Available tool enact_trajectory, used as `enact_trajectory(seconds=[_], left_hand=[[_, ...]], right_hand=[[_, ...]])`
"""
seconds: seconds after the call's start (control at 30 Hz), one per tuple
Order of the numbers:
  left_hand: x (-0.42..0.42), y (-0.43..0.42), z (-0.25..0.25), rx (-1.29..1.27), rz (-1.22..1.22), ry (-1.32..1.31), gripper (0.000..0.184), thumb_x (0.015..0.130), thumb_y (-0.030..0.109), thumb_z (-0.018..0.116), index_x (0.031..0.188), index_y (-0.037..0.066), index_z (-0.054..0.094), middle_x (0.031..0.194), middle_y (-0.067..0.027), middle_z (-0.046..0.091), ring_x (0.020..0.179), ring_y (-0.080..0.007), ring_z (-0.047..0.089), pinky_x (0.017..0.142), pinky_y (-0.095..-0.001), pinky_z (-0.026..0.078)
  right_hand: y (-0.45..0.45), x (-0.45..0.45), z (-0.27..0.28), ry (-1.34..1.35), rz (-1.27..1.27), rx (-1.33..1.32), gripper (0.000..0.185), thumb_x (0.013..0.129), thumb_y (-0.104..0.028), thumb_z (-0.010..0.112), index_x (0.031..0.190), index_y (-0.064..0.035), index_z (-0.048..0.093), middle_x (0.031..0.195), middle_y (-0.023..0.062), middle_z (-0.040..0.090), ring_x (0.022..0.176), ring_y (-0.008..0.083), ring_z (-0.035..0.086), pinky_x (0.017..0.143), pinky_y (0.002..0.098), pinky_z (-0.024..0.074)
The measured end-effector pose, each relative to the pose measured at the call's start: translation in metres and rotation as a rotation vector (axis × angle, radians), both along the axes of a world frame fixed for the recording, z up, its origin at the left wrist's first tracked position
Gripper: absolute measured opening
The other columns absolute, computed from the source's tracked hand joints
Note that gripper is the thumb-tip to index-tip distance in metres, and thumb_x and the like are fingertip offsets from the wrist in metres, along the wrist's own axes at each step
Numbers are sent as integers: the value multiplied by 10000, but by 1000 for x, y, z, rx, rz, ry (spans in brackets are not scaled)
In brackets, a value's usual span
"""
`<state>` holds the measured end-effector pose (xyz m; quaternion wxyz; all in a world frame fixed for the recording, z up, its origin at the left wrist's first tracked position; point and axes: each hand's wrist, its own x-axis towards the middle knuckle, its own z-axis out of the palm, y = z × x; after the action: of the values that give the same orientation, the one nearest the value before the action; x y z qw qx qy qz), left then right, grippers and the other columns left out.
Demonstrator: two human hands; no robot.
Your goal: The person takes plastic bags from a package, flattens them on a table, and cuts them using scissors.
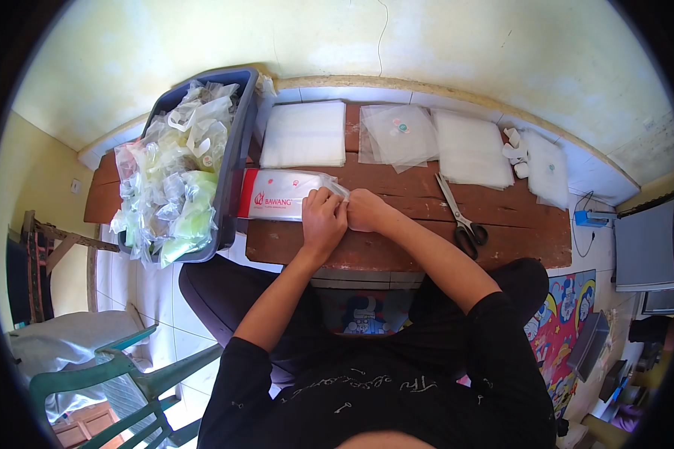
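Observation:
A clear plastic pack [281, 196] with a red end and red "BAWANG" print lies flat on the brown wooden table. At its right end, my left hand [324, 218] has its fingers bent over the plastic and grips it. Right beside it, my right hand [367, 211] is closed on the same end of the pack, its fingertips turned away from view. The two hands are touching or nearly so. Behind the pack lies a stack of clear plastic sheets or bags [303, 135].
A dark tub [243, 142] heaped with plastic bags [176, 172] stands left. Black-handled scissors [460, 217] lie on the table [397, 251] to the right. More clear plastic stacks [472, 150] line the back near the wall. A green chair [150, 382] stands at lower left.

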<state>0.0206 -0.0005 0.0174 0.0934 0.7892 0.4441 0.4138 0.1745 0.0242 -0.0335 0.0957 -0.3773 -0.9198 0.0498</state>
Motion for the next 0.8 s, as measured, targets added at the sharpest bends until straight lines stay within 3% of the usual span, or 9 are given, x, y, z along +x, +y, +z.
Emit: enact_trajectory(seconds=[0.2, 0.3, 0.37, 0.47, 0.8], left_hand=[[2, -4, 1, -8, -29, -46, 59, 774, 78, 721, 806, 53, 678, 812, -60, 573, 804, -275, 546, 711, -406, 392], [3, -6, 2, -12, -41, -54, 74, 773, 70, 744, 802, 55, 677, 814, -66, 581, 794, -270, 549, 718, -399, 399], [3, -7, 3, 20, -77, -59, 86, 772, 75, 754, 830, 58, 692, 814, -59, 584, 791, -260, 550, 719, -392, 398], [4, -8, 1, 68, -117, -70, 99, 765, 71, 760, 842, 61, 699, 830, -50, 598, 795, -250, 558, 727, -387, 400], [8, -14, 1, 130, -214, -97, 139, 735, 61, 753, 858, 80, 691, 855, -39, 612, 818, -249, 571, 731, -377, 410]], right_hand=[[4, -1, -9, -14, -17, -15, 193, 799, -196, 581, 624, -141, 640, 673, 99, 669, 644, 297, 669, 630, 441, 524], [2, 1, -13, 122, -45, -16, 143, 794, -192, 591, 676, -133, 647, 709, 99, 681, 683, 296, 679, 643, 438, 526], [0, 1, -16, 352, -55, 16, 103, 793, -194, 606, 748, -115, 654, 769, 103, 694, 730, 307, 683, 670, 442, 530], [-2, 2, -9, 430, -68, -73, 122, 797, -226, 623, 821, -113, 660, 820, 109, 699, 768, 330, 677, 699, 443, 533], [0, 5, -12, 455, -45, -174, 159, 784, -250, 656, 884, -126, 651, 866, 114, 695, 831, 350, 667, 744, 436, 530]])
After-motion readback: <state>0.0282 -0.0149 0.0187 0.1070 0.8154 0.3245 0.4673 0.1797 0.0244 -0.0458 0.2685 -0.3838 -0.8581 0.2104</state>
